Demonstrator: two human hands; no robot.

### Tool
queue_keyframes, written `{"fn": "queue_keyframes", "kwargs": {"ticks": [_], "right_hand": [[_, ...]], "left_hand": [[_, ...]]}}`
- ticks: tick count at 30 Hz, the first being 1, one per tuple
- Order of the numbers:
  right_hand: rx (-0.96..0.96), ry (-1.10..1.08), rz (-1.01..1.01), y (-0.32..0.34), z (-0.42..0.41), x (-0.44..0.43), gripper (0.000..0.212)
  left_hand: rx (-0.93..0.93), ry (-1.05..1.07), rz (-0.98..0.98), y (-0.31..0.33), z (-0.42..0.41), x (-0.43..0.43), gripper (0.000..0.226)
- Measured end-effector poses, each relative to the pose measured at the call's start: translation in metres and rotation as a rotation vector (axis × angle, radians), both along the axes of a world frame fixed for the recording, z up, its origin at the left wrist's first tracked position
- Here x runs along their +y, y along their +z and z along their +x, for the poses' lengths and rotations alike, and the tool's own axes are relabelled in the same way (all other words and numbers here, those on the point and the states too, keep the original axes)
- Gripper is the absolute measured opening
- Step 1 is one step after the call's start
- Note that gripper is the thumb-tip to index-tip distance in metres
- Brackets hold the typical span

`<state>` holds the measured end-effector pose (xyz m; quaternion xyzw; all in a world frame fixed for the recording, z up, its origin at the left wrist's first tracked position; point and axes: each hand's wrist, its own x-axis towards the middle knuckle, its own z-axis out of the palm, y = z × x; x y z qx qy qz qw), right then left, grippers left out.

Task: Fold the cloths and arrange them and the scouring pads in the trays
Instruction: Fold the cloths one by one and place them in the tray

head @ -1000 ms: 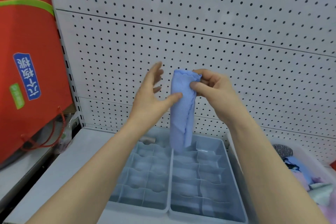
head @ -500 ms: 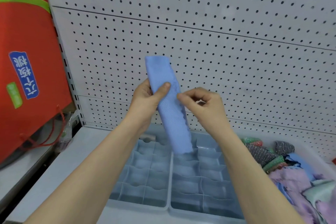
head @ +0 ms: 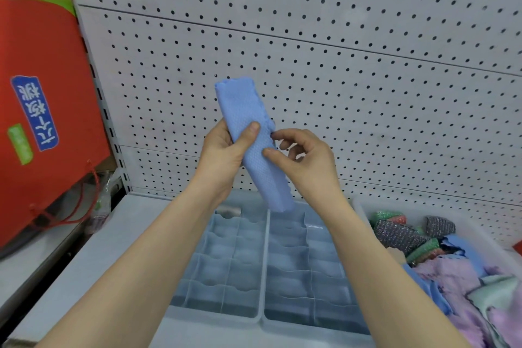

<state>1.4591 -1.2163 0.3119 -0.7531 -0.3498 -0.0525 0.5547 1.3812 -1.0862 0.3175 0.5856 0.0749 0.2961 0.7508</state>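
Folding step in hand: left hand [head: 223,147] grips the long-folded blue waffle-weave cloth [head: 250,138] above the grey compartment trays [head: 261,316]; right hand [head: 303,158] pinches its edge (next, judged: halve it, then bed it in a compartment)

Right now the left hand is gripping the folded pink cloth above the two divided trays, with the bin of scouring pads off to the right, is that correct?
Not quite: the folded cloth is blue, not pink, as the head view shows. The rest holds: the left hand grips it above the two divided trays, and the bin of scouring pads sits to the right.
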Motion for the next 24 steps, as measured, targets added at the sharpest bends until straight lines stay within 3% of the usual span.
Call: {"fn": "queue_keyframes", "kwargs": {"ticks": [6, 10, 17, 21, 24], "right_hand": [[0.036, 0.040, 0.038, 0.000, -0.003, 0.002, 0.007], [0.044, 0.015, 0.066, 0.006, -0.003, 0.000, 0.007], [0.268, 0.143, 0.066, 0.007, 0.000, -0.005, 0.019], [0.426, 0.225, -0.004, 0.002, 0.004, -0.008, 0.014], [0.533, 0.171, 0.053, -0.004, 0.006, -0.009, 0.011]], "left_hand": [[-0.021, -0.004, -0.028, 0.000, -0.001, 0.000, 0.025], [-0.004, -0.016, -0.053, 0.001, -0.002, 0.000, 0.026], [0.045, 0.009, -0.061, 0.001, 0.000, -0.001, 0.018], [0.250, -0.005, -0.021, -0.002, -0.001, 0.003, 0.031], [0.444, -0.270, -0.026, -0.014, -0.007, 0.006, 0.041]]}}
